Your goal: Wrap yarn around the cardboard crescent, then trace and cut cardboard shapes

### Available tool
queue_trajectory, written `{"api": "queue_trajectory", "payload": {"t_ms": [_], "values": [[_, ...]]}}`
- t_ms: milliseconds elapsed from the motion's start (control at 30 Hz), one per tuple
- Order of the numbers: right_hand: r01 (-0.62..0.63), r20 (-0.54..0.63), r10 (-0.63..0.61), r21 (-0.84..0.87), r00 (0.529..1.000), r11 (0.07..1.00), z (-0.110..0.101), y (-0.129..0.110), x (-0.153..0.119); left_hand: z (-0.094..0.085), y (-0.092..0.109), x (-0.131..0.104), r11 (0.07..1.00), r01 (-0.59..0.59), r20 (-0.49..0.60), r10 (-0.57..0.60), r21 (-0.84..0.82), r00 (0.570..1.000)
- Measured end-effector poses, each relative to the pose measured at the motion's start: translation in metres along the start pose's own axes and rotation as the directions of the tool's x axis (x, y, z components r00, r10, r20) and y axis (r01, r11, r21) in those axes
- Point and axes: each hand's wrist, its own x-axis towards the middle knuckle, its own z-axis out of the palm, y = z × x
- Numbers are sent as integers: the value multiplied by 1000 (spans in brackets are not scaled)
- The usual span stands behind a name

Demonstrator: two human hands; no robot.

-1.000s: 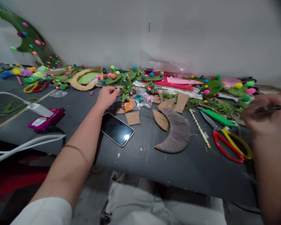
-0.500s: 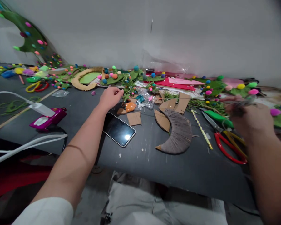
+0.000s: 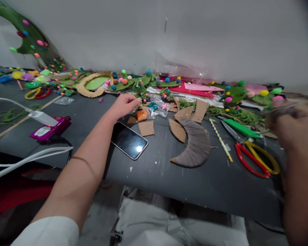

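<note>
My left hand [image 3: 127, 106] hovers above the table's middle, its thumb and fingers pinched together; what is between them, if anything, is too small to make out. Just below it lie a small orange packet [image 3: 142, 115] and a smartphone [image 3: 129, 140]. At the far right my right hand [image 3: 299, 124] is blurred, with its fingers curled round something greyish that I cannot make out. A crescent wrapped in grey-brown yarn [image 3: 197, 145] lies between the hands, beside cut cardboard pieces [image 3: 146, 128]. Red-and-yellow-handled scissors [image 3: 251, 160] are near my right wrist.
A green-handled tool [image 3: 242, 128] and a pale yellow twisted stick [image 3: 221, 140] lie left of the scissors. Felt leaves with pompoms [image 3: 236, 94] line the wall. At left stand a magenta device [image 3: 51, 130] and white cables [image 3: 28, 160]. Green yarn [image 3: 228, 115] is piled behind.
My right hand has moved right, away from the scissors, uncovering their yellow handle and the green-handled tool. My left hand has shifted slightly right.
</note>
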Motion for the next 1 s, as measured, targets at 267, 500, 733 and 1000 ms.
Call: {"api": "queue_trajectory", "payload": {"t_ms": [267, 500, 733, 1000], "values": [[268, 393, -85, -440, 916, 857, 30, -6, -19, 9, 34, -9, 987, -1, -38, -6, -164, 999], [348, 252, -358, 86, 899, 934, 77, -64, -60, 57, 114, -45, 709, 172, 333, 94, -684, 938], [55, 543, -138, 167, 828, 984, 109, -85, -95, 77, 133, -66, 456, 391, 504, 156, -800, 849], [-23, 611, -140, 251, 779, 968, 106, -68, -87, 71, 100, -49, 754, 64, 436, 307, -654, 846]]}}
